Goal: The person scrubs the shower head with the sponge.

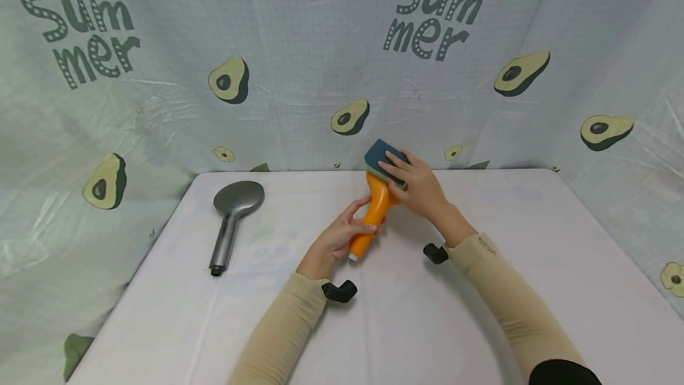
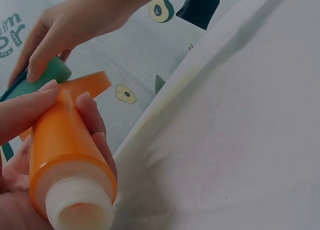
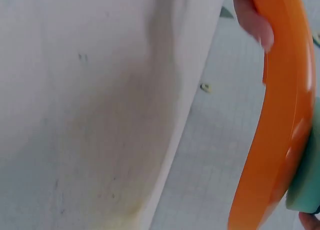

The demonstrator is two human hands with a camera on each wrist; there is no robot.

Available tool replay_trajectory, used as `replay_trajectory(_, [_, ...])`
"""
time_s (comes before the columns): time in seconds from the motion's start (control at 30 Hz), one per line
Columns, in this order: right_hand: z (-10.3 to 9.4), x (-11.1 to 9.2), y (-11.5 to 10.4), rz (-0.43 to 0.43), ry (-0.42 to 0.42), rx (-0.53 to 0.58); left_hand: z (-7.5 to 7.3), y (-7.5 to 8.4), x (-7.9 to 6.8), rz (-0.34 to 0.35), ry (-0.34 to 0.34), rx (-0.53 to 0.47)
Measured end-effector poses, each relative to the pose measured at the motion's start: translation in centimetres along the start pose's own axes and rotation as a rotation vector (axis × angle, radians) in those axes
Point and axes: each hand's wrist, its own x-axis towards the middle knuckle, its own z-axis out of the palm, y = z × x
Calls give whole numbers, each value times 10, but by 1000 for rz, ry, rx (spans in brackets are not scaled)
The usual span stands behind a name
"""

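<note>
An orange shower head (image 1: pixel 378 204) is held up over the table, its wide end away from me. My left hand (image 1: pixel 344 233) grips it by the handle, fingers and thumb wrapped round it. In the left wrist view the handle's white threaded end (image 2: pixel 80 205) points toward the camera. My right hand (image 1: pixel 419 186) holds a sponge (image 1: pixel 380 153), dark on one side and light green on the other, against the shower head's wide end. From the right wrist, the green layer (image 3: pixel 306 175) shows against the orange back of the head.
A grey shower head (image 1: pixel 238 198) lies at the left of the white table (image 1: pixel 267 325), handle toward me. Behind the table hangs a pale sheet (image 1: pixel 299 46) printed with avocados and lettering. A black wrist camera (image 1: pixel 339 291) sits at the left cuff, another (image 1: pixel 435 253) at the right.
</note>
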Motion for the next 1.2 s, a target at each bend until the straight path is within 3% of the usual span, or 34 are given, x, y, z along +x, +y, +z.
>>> replay_trajectory(0.17, [-8, 1, 11, 292, 54, 42, -1, 1, 0, -3, -24, -2])
replay_trajectory(0.3, [-10, 0, 12, 344, 112, 38, -2, 1, -1, -2, -41, 13])
replay_trajectory(0.43, [-5, 2, 6, 235, 127, -23, -1, 2, -2, 6, -52, 26])
replay_trajectory(0.63, [5, 5, -13, -55, 107, -89, -2, 0, -2, 9, -86, 51])
replay_trajectory(0.7, [7, 5, -17, -98, 100, -93, -2, -1, -3, 9, -89, 55])
replay_trajectory(0.77, [6, 7, -18, -88, 87, -92, -2, -1, -3, 14, -84, 60])
replay_trajectory(0.87, [2, 7, -11, 32, 70, -61, -1, 0, -3, 5, -68, 56])
replay_trajectory(1.07, [-9, -1, 14, 420, 100, 98, 0, 1, -4, 4, -56, 61])
replay_trajectory(1.13, [-12, -3, 18, 485, 116, 130, 0, 2, -4, 10, -64, 69])
replay_trajectory(1.2, [-13, -3, 20, 487, 127, 128, 0, 2, -4, 15, -73, 68])
